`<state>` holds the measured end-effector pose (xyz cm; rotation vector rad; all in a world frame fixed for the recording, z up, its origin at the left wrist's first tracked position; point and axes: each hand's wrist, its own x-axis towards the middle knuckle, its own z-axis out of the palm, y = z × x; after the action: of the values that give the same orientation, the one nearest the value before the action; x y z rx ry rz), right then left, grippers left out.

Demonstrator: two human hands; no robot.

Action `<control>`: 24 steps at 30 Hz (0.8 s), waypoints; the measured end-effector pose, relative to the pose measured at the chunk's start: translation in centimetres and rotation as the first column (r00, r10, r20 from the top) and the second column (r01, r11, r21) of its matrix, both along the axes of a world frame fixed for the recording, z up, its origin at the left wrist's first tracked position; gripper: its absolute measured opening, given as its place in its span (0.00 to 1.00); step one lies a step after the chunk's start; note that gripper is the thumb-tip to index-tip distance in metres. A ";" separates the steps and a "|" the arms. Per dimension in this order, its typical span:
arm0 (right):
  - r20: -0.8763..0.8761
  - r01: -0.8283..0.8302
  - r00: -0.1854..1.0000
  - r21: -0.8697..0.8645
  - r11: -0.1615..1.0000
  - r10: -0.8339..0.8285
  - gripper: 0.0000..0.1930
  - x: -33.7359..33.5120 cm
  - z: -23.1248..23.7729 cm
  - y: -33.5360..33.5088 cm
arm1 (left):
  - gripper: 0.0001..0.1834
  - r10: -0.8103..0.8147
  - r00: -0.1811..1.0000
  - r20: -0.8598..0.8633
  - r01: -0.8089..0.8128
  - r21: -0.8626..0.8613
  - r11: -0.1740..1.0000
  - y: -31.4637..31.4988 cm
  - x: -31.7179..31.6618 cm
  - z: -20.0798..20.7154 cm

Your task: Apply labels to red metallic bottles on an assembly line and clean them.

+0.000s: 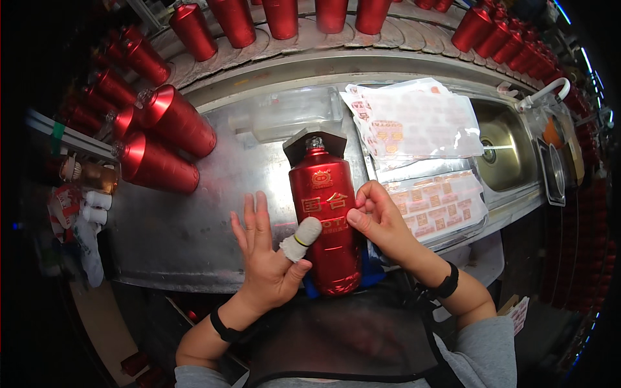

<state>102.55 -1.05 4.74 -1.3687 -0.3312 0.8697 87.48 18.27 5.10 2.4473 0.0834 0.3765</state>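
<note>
One glossy red bottle [331, 258] with gold lettering lay neck-away before you at the metal counter [168, 239], its neck by a dark angular rest [294, 150]. Your left hand [268, 275] had its fingers spread, the index, in a white finger sleeve [305, 235], over the bottle's front; your right hand [383, 223] had thumb and forefinger drawn together at its right side, whether pinching anything I cannot tell. Adjacent right: printed sheets [430, 202].

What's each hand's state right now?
Left hand: open, wrapped finger over the red bottle.
Right hand: half-curled at the bottle's right edge; grip unclear.
</note>
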 end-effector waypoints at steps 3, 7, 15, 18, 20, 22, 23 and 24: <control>-0.036 0.018 0.999 0.042 0.999 -0.017 0.12 -0.2 1.1 0.2 | 0.22 -0.056 0.998 -0.006 0.056 0.154 0.987 -0.6 0.8 1.7; -0.042 -0.019 0.999 -0.039 0.999 0.018 0.08 -0.2 1.5 -0.1 | 0.19 -0.101 0.995 0.014 0.095 0.230 0.968 -1.4 2.0 3.5; 0.081 0.006 0.997 -0.060 0.998 -0.002 0.13 -0.6 0.5 0.2 | 0.23 -0.048 0.999 0.008 0.046 0.150 0.988 -1.3 0.3 0.9; 0.121 0.017 0.993 -0.055 0.998 -0.010 0.19 -0.8 0.2 0.4 | 0.29 0.020 1.000 -0.024 -0.017 0.105 0.994 -0.8 -1.1 -0.3; 0.095 0.015 0.995 -0.060 0.998 -0.010 0.18 -0.5 0.2 0.2 | 0.24 0.041 0.999 -0.035 -0.040 0.013 0.999 -0.6 -1.3 -0.7; 0.122 0.016 0.992 -0.055 0.998 -0.009 0.18 -0.4 -0.2 0.0 | 0.25 0.059 0.997 -0.045 -0.060 -0.024 0.998 -0.4 -1.3 -1.0; 0.148 0.019 0.989 -0.051 0.999 -0.011 0.17 -0.3 -0.2 -0.1 | 0.25 0.072 0.996 -0.056 -0.076 -0.062 0.995 -0.3 -1.3 -1.0; 0.153 0.021 0.988 -0.053 0.998 -0.013 0.17 -0.1 -0.1 -0.1 | 0.25 0.070 0.996 -0.051 -0.073 -0.065 0.995 -0.2 -1.1 -1.1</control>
<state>102.43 -1.20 4.66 -1.4910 -0.4154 0.7661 86.40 18.07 4.02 2.3928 0.2018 0.3402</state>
